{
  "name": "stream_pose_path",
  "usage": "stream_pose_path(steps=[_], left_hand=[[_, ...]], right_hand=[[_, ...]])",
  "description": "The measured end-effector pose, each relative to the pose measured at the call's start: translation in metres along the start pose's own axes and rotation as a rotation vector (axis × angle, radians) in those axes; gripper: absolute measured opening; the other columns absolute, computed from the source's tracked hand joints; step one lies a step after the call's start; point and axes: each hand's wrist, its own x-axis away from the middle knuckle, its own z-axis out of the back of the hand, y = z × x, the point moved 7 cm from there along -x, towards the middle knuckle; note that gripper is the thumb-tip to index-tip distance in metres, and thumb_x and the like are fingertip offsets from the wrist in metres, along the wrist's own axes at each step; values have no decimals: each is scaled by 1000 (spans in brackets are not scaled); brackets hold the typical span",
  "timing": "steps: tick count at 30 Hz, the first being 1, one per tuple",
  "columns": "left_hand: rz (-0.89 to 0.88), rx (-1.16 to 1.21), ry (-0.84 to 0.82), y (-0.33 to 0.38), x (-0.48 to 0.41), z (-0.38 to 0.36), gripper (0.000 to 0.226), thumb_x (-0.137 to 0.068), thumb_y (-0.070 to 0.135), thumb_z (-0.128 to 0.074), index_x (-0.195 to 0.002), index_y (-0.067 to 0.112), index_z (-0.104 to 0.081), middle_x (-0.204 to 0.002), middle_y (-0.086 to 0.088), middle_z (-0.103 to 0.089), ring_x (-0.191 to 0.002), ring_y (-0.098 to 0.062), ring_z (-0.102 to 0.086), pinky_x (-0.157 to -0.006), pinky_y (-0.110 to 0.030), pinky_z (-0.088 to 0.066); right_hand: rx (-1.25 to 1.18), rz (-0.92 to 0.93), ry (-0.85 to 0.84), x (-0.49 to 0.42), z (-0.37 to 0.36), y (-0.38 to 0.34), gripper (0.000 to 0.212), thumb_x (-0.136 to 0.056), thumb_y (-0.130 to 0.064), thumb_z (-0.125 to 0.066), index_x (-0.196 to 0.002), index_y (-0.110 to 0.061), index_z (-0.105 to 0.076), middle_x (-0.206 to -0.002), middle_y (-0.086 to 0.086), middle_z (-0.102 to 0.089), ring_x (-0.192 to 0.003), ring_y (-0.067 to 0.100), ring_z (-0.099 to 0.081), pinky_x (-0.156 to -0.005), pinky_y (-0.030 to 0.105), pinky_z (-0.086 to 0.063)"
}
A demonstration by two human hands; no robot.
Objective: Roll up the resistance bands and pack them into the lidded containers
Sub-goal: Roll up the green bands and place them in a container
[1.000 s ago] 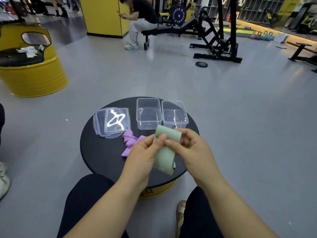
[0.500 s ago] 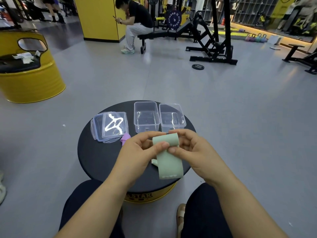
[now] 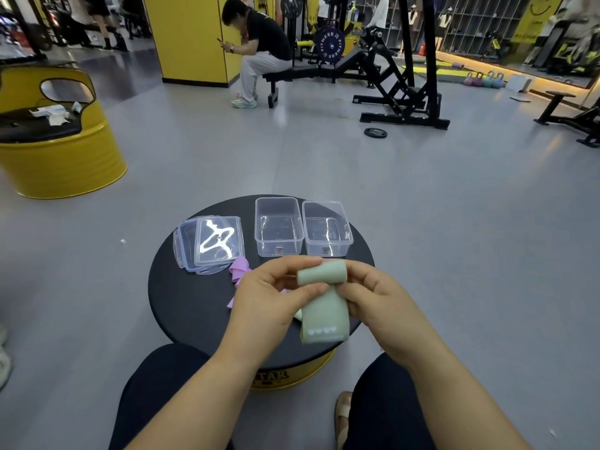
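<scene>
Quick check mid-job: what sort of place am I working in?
Most likely a gym: a weight bench with someone seated on it, a loose weight plate lying on the floor, and a row of kettlebells at the back.

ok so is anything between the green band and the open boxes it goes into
Nothing visible. The left hand and right hand hold the green band just in front of the left box and right box, both open. The lids and the purple band lie off to the left of that path.

Two clear containers [image 3: 278, 227], two bands [image 3: 324, 306] (one green, one purple), seemingly two stacked lids [image 3: 218, 241].
</scene>
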Motion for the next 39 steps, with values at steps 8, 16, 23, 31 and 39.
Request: stream_pose_path(steps=[8,16,23,31,39], left_hand=[[-37,-68,18,0,5,-5,31,-72,2,-76,-83,31,-75,-93,-1,-72,-94,-15,-66,-82,-35,-56],[131,-6,-21,-12,7,-3,52,-65,24,-76,-112,35,-58,-105,1,-67,-93,-10,-66,-69,-22,-55],[177,50,8,-19,7,2,35,-71,21,-72,-104,11,-67,-98,-7,-72,-83,-12,-69,-63,-24,-56],[140,65,-11,-20,8,1,29,-78,1,-69,-103,17,-68,-99,-7,-71,-82,-8,-69,-60,-14,-50],[210,162,9,-33,8,0,43,-68,19,-76,-109,22,-63,-102,0,-68,-89,-11,-67,-72,-27,-51]], right_hand=[[-5,13,56,3,-2,-2,34,-83,-41,-57,-103,-15,-66,-89,1,-72,-72,9,-67,-52,16,-47],[-107,27,68,5,0,4,31,-80,-24,-60,-110,-19,-61,-93,0,-73,-81,12,-69,-62,21,-52],[-74,52,63,6,-3,7,24,-88,-7,-58,-108,-21,-61,-100,1,-72,-93,16,-68,-77,27,-54],[9,5,137,7,1,11,35,-75,-41,-59,-102,-19,-65,-89,-3,-73,-83,15,-70,-72,31,-55],[-156,56,151,9,-1,15,23,-67,-30,-70,-90,-31,-69,-94,4,-72,-86,18,-69,-73,29,-56]])
